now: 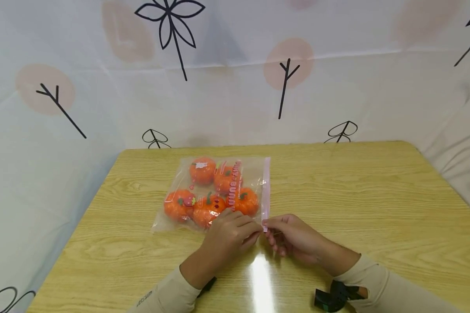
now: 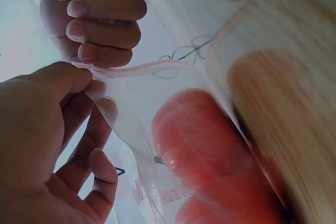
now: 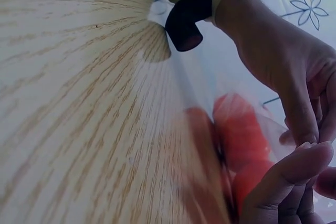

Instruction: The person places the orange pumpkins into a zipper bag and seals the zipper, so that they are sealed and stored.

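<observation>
A clear zip bag with pink print lies on the table, its pink zip strip along the right side. Several small orange toy pumpkins with green stems are inside. At the near right corner, my left hand pinches the bag's edge between thumb and fingers. Right beside it, my right hand pinches the end of the zip strip, thumb on top. In the left wrist view the bag's corner is raised between the two hands, and the fingertips of both nearly meet.
The wood-grain table extends to both sides of the bag. Behind it hangs a white cloth with black plant drawings. A black strap mount sits at the right wrist, below the beige sleeve.
</observation>
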The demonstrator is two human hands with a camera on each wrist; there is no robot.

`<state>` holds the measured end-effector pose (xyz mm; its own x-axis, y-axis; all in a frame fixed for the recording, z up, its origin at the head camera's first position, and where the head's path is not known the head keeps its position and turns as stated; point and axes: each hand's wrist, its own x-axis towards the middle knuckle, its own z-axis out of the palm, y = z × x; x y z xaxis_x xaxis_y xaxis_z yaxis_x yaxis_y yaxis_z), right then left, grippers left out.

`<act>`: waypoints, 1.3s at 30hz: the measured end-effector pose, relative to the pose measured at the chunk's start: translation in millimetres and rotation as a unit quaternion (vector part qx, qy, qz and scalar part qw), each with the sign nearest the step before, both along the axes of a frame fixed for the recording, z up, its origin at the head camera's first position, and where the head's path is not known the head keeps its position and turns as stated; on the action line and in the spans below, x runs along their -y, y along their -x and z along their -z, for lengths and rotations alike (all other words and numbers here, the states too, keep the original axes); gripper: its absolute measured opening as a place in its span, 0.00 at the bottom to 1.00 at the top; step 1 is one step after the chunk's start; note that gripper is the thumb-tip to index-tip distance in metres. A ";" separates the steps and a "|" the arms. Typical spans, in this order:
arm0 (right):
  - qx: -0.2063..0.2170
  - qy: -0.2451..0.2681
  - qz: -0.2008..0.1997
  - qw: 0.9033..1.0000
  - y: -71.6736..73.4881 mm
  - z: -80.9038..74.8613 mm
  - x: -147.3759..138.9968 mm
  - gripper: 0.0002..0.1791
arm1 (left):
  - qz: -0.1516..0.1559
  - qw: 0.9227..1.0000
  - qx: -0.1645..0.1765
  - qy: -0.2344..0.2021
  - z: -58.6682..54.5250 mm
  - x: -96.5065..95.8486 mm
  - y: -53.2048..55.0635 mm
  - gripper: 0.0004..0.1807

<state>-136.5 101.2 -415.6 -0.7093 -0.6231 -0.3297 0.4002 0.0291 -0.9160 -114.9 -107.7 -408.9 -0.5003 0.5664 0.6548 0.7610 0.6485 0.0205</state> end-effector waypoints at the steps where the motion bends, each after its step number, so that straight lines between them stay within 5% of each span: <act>1: -0.002 -0.002 0.001 1.000 0.2 -0.4 0.0 0.17 | 0.003 1.000 -0.004 -0.001 0.2 0.1 0.3 0.03; 8: -0.013 -0.013 0.011 1.000 2.8 -0.9 -0.8 0.17 | 0.018 0.999 -0.040 -0.012 1.2 0.5 3.2 0.03; 39: -0.083 -0.084 0.069 0.991 32.8 0.1 -11.8 0.18 | 0.064 0.997 -0.037 -0.024 -6.6 -5.2 -2.4 0.05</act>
<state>-169.2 113.0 -415.7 -0.8374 -0.4616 -0.2927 0.2556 0.1427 -0.9562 -112.5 -102.5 -402.4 -0.3749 0.5897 0.7154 0.8381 0.5454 -0.0103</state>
